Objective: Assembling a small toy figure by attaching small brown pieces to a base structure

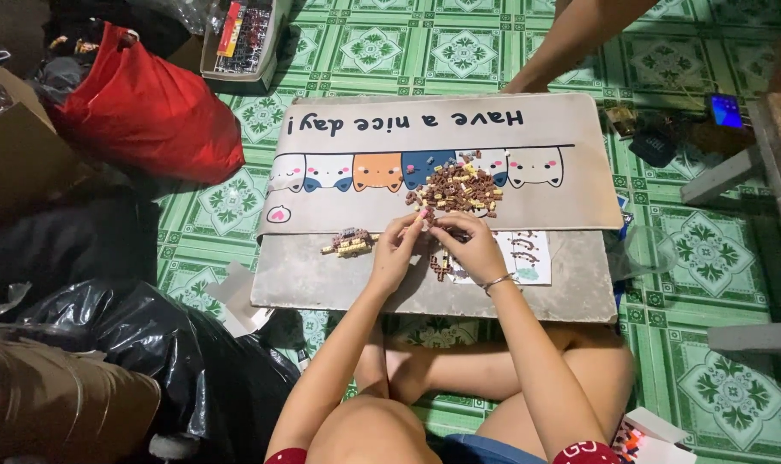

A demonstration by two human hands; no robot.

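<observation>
My left hand (397, 249) and my right hand (472, 245) meet at their fingertips over a grey mat (322, 275), pinching a tiny brown brick piece between them. Just beyond the fingers lies a pile of small brown and tan bricks (461, 187). A partly built brown and yellow brick model (349, 242) sits to the left of my left hand. A printed instruction sheet (528, 256) lies under and to the right of my right hand. A thin bangle circles my right wrist.
The mat with cartoon cats lies on a green patterned tile floor (717, 249). A red bag (145, 107), black plastic bags (141, 335) and a cardboard box stand at left. Another person's leg (579, 39) shows at the top. A phone (723, 110) lies at right.
</observation>
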